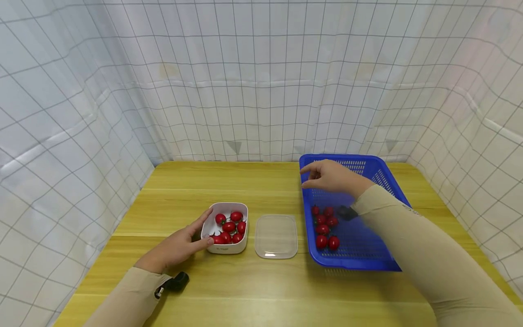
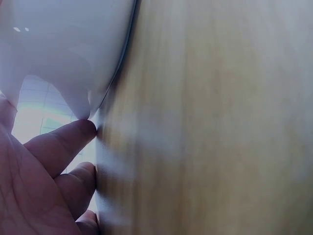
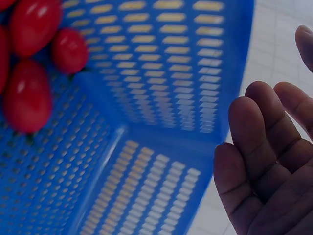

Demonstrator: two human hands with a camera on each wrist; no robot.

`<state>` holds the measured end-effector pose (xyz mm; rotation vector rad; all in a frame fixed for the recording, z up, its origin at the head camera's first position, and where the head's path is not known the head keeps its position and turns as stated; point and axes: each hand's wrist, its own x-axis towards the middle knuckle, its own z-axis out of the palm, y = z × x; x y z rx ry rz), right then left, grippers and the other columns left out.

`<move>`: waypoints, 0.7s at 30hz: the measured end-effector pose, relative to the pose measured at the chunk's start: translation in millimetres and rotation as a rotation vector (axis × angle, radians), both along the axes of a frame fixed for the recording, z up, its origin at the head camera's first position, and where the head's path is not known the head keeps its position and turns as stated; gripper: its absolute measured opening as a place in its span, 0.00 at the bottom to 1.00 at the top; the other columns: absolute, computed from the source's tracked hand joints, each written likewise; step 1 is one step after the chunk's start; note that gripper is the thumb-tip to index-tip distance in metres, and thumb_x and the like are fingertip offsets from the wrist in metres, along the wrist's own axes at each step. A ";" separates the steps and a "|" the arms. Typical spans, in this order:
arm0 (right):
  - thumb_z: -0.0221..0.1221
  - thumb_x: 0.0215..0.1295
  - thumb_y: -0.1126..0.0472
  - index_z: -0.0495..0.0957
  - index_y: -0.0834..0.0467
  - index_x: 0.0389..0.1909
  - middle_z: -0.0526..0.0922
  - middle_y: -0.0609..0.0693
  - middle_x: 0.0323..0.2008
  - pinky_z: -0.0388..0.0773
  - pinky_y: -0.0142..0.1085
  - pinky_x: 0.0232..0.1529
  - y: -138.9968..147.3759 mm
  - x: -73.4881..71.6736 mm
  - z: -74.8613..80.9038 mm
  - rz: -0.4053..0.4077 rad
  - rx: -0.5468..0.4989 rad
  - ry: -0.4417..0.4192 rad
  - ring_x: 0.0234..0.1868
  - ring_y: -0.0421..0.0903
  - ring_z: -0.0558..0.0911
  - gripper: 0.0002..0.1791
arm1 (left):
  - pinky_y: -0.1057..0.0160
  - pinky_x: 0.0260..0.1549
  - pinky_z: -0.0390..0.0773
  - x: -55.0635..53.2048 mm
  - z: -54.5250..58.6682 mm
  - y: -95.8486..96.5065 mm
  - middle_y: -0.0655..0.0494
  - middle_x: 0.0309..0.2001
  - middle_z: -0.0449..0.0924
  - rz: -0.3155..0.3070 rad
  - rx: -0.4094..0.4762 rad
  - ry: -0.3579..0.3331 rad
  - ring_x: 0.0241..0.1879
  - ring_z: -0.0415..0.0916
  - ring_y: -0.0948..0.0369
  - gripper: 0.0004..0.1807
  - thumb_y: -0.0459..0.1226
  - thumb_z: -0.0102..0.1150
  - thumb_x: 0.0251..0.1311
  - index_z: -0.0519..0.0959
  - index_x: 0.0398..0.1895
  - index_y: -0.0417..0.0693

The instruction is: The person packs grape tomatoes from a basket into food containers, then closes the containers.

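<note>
My left hand point(image 1: 181, 245) rests against the left side of a white square container point(image 1: 227, 249), thumb and forefinger spread along its rim. In the left wrist view, a fingertip point(image 2: 87, 128) touches the container's glossy wall point(image 2: 63, 49). Several cherry tomatoes point(image 1: 229, 226) lie inside the container. My right hand point(image 1: 333, 176) hovers over the far left part of a blue perforated basket point(image 1: 347, 262), thumb and forefinger apart with nothing between them. More cherry tomatoes point(image 1: 322, 229) lie along the basket's left side; the right wrist view shows some tomatoes point(image 3: 29, 98) beside its wall.
A clear square lid point(image 1: 276, 236) lies on the wooden table point(image 1: 253, 290) between the container and the basket. White gridded curtains point(image 1: 261, 91) hang behind the table and at both sides. Dark wrist devices point(image 1: 176, 282) are worn at both cuffs.
</note>
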<state>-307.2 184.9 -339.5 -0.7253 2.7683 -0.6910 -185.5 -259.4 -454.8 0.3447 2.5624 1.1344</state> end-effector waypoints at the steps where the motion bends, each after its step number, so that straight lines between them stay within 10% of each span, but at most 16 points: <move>1: 0.69 0.70 0.53 0.82 0.57 0.66 0.86 0.48 0.38 0.76 0.37 0.37 4.7 -1.3 -2.9 -0.002 0.010 0.002 0.34 0.44 0.78 0.26 | 0.30 0.76 0.56 -0.2 -0.3 -0.2 0.41 0.85 0.47 -0.002 0.008 -0.004 0.82 0.49 0.35 0.47 0.61 0.59 0.72 0.40 0.84 0.85; 21: 0.71 0.62 0.61 0.84 0.58 0.62 0.91 0.47 0.44 0.85 0.45 0.54 56.1 -7.5 -40.4 0.123 0.183 -0.243 0.45 0.42 0.87 0.25 | 0.30 0.76 0.55 -1.4 0.2 0.6 0.40 0.85 0.47 -0.002 0.002 -0.008 0.82 0.48 0.34 0.47 0.60 0.59 0.72 0.40 0.84 0.84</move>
